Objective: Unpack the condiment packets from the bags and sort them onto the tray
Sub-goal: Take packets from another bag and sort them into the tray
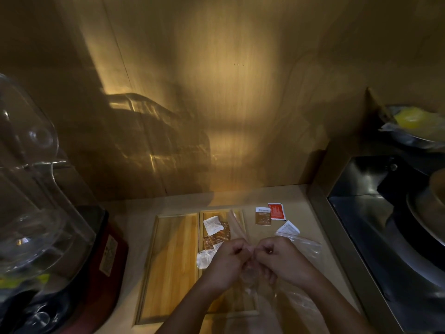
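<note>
A wooden tray (168,266) with two compartments lies on the counter. Its left compartment is bare. Its right compartment holds white packets (212,225) and brown packets (220,236). My left hand (226,261) and my right hand (280,259) meet over the tray's right side, both pinching the top of a clear plastic bag (250,276) that hangs between them. A brown packet (263,216), a red packet (276,211) and a white packet (288,228) lie on the counter right of the tray.
Another clear bag (307,247) lies on the counter by my right hand. A glass-domed appliance (36,213) with a red base stands at the left. A dark sunken sink (390,225) with a pan sits at the right. A wooden wall rises behind.
</note>
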